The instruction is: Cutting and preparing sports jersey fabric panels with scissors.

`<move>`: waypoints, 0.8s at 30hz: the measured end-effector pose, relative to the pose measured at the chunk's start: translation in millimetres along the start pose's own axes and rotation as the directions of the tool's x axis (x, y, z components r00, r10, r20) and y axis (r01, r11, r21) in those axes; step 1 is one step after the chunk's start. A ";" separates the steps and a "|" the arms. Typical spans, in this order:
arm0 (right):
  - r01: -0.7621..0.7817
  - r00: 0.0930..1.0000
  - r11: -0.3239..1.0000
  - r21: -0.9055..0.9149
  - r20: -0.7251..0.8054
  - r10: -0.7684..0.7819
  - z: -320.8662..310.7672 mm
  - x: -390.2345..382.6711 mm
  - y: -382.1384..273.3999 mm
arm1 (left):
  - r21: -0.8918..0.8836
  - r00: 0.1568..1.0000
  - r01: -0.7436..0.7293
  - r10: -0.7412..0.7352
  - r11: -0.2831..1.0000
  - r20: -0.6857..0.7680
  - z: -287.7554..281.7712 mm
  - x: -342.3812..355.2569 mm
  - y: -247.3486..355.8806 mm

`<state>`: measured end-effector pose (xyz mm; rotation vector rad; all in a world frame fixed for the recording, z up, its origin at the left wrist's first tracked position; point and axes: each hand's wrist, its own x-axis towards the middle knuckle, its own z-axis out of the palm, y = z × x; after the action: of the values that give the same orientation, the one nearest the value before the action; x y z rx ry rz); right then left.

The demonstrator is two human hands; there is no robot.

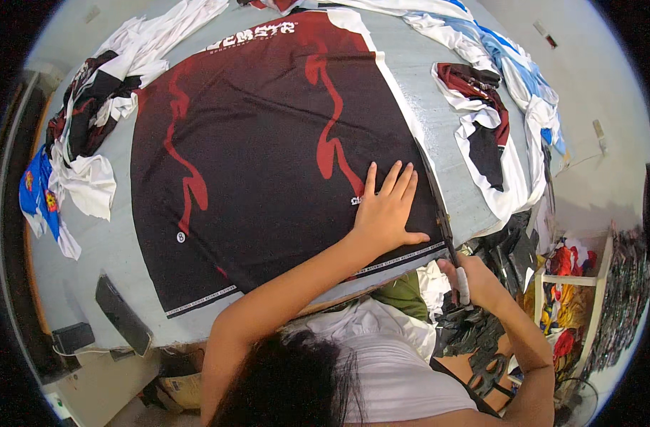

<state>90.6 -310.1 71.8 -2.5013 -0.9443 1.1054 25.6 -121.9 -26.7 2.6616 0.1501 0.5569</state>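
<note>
A dark printed fabric panel (261, 156), black fading to maroon at its far end with red wavy shapes, lies spread on the table. My left hand (390, 217) rests flat on its near right part, fingers stretched out and pointing away from me. My right hand (479, 280) is closed around the handles of the scissors (447, 233), just beyond the panel's near right corner. The long dark blades run along the panel's right edge, beside a white strip (405, 107). Whether the blades are apart is hard to tell.
White and patterned cloth scraps (90, 135) lie along the left. More scraps (490, 135) and pale blue cloth (528, 78) lie right. A phone-like dark slab (122, 313) is near the table's left front edge. Black scraps (506, 245) hang near my right hand; a shelf (574, 281) stands beyond.
</note>
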 end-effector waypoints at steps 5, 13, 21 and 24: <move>-0.123 0.989 0.990 0.070 0.093 0.116 -8.0 8.7 -5.9 | -0.012 1.000 -0.004 0.004 1.000 0.001 2.1 -1.2 -1.3; 0.106 0.992 0.991 -0.084 -0.060 -0.111 -5.0 18.7 0.6 | 0.024 1.000 -0.006 0.006 1.000 -0.008 3.9 -0.4 -1.5; -0.125 0.990 0.987 -0.097 0.053 0.131 -22.4 22.9 -15.2 | 0.023 1.000 -0.004 0.004 1.000 0.019 2.5 0.1 -0.5; -0.010 1.000 0.991 -0.133 -0.028 0.007 -16.4 27.1 -15.9 | 0.018 1.000 0.006 -0.006 1.000 0.026 2.1 0.1 -0.3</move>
<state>108.9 -279.9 74.7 -2.6215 -1.0327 1.0390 26.6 -122.4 -28.6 2.6835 0.1561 0.5215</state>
